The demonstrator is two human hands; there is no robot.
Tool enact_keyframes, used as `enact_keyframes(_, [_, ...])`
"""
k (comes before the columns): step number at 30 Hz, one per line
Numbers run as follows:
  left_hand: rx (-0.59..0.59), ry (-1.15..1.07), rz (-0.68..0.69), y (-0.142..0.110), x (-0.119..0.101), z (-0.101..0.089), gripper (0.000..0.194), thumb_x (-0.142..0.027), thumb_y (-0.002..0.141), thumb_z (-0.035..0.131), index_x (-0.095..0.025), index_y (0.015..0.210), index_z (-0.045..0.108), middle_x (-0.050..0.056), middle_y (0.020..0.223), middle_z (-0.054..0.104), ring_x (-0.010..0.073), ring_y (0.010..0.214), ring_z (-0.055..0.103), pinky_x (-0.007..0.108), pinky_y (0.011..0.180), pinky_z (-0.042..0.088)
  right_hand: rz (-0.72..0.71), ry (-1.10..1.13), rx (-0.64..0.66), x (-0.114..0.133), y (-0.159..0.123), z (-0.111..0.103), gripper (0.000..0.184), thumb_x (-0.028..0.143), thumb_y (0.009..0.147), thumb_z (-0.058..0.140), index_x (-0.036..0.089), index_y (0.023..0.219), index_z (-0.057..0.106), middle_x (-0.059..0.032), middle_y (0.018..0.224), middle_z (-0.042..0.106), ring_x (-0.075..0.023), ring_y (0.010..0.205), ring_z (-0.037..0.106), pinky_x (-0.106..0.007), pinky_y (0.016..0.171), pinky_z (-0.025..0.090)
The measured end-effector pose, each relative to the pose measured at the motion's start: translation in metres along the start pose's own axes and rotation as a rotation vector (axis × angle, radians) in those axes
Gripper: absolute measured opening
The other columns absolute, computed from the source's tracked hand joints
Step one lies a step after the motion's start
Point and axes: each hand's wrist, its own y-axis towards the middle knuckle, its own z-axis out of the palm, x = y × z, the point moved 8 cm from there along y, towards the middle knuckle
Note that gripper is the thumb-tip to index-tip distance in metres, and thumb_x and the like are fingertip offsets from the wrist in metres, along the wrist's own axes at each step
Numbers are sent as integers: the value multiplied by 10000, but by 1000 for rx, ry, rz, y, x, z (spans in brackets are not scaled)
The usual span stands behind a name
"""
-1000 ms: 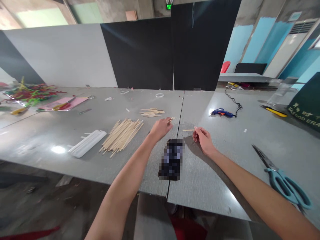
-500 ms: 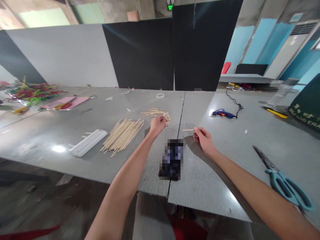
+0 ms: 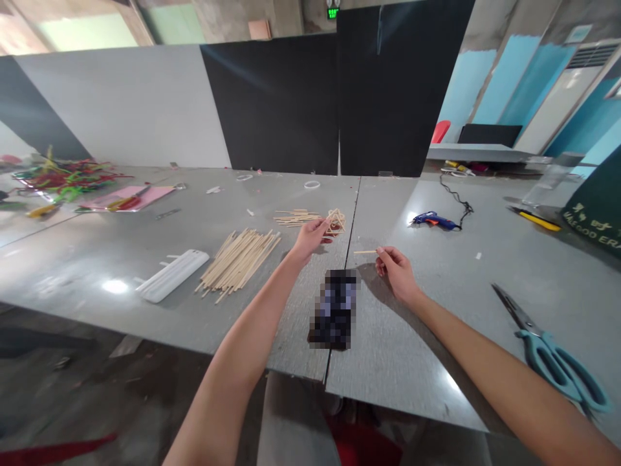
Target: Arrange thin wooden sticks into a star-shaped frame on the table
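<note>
My left hand (image 3: 311, 238) is closed on a small open frame made of thin wooden sticks (image 3: 336, 221), held by its near left side just above the table. Between the thumb and fingertips of my right hand (image 3: 394, 268) is a short wooden stick (image 3: 365, 252), pointing left toward the frame but apart from it. Behind my left hand lies a loose row of short sticks (image 3: 297, 218). A larger pile of longer sticks (image 3: 239, 262) is spread to its left. A pixelated dark phone-like slab (image 3: 334, 310) rests on the table between my forearms.
A blue hot glue gun (image 3: 433, 221) with a dark cord lies at right, teal-handled scissors (image 3: 553, 359) nearer me, and a yellow cutter (image 3: 536, 220) beyond. White glue sticks or a white case (image 3: 174, 277) lie left. Colourful pipe cleaners (image 3: 68, 178) are heaped far left. Black panels (image 3: 272, 103) stand behind.
My left hand has shifted slightly right with the stick frame, which now shows more fully. My right hand and its stick have barely moved.
</note>
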Motion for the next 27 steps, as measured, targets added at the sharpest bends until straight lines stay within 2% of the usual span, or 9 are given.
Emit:
enact_keyframes(7, [15, 41, -5, -4, -4, 2, 443, -624, 935, 814, -207, 1088, 816, 127, 1176, 851, 218, 992, 786, 275, 751, 565, -5, -11, 4, -2, 1, 0, 582, 734, 661, 960, 241, 810, 690, 49, 609, 603, -115, 534, 485, -294, 530, 368])
enact_keyframes(13, [-10, 0, -48, -6, -4, 5, 358, -541, 940, 838, -185, 957, 807, 126, 1047, 844, 177, 833, 755, 252, 696, 550, -14, -25, 3, -3, 2, -1, 552, 723, 692, 943, 248, 823, 693, 49, 611, 596, -120, 533, 495, -299, 528, 377])
enact_keyframes(19, [-9, -7, -86, -6, -1, 7, 340, -516, 972, 773, -178, 947, 794, 136, 1027, 834, 180, 785, 756, 253, 660, 539, 1, -18, 4, -4, 2, 0, 559, 724, 677, 952, 249, 819, 694, 47, 616, 609, -117, 528, 486, -295, 515, 370])
enact_keyframes(23, [-50, -29, -109, -6, 1, 4, 366, -535, 989, 721, -178, 914, 752, 150, 1008, 822, 210, 792, 774, 284, 662, 551, 8, -1, 8, -4, 2, 0, 570, 728, 665, 965, 247, 816, 698, 51, 614, 603, -113, 533, 490, -287, 519, 371])
enact_keyframes(27, [-101, -88, -140, -7, 2, 1, 352, -520, 999, 694, -177, 932, 739, 125, 955, 807, 198, 747, 762, 282, 658, 551, 7, -3, 11, -3, 2, 0, 584, 737, 656, 965, 242, 810, 697, 51, 613, 604, -112, 534, 491, -286, 522, 368])
